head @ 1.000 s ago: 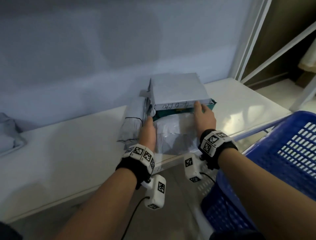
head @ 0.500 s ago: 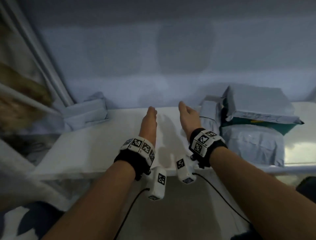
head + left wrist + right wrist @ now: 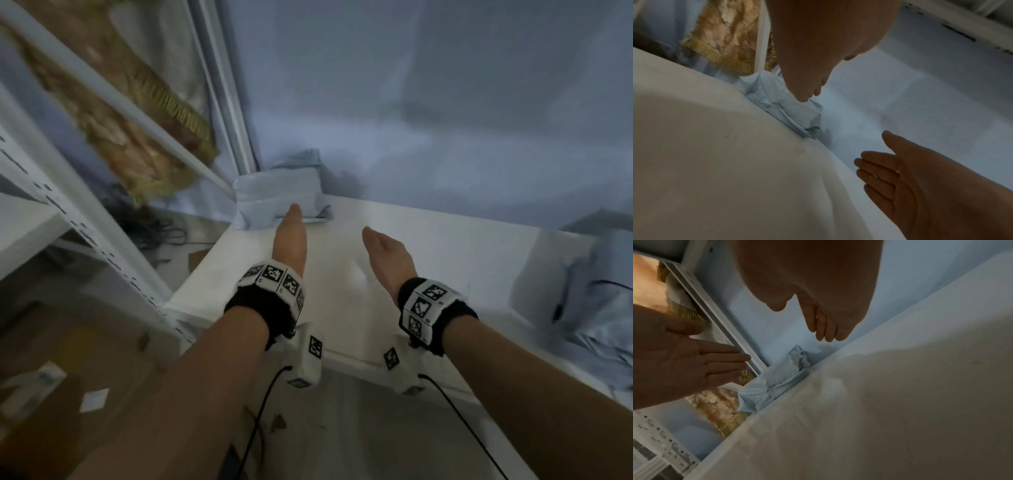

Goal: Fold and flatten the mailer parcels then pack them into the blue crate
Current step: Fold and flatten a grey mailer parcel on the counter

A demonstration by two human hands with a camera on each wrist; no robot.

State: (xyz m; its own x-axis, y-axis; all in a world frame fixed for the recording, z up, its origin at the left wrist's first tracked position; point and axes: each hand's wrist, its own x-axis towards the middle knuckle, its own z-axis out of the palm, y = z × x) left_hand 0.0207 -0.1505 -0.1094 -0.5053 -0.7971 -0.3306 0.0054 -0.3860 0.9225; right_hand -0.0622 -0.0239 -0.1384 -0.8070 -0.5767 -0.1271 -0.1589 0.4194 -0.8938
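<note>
A crumpled pale grey mailer parcel (image 3: 279, 198) lies at the back left corner of the white table (image 3: 445, 257), against the wall. My left hand (image 3: 289, 236) reaches toward it with straight fingers, its fingertips just at the parcel's near edge and holding nothing. My right hand (image 3: 380, 246) hovers open over the bare table, right of the parcel. The left wrist view shows the parcel (image 3: 785, 113) below my left fingertips (image 3: 807, 94). The right wrist view shows the parcel (image 3: 777, 382) ahead of my right fingertips (image 3: 826, 334). More mailer parcels (image 3: 599, 301) are piled at the table's right. The blue crate is out of view.
A white metal shelving rack (image 3: 68, 222) stands close to the table's left side, with a gold-fringed cloth (image 3: 137, 137) behind it. A grey-blue wall (image 3: 445, 120) backs the table. Cables and cardboard lie on the floor at lower left.
Both hands let go of the parcel pile and swung left across the table toward the lone corner parcel. The view turned left, so the blue crate dropped out of sight.
</note>
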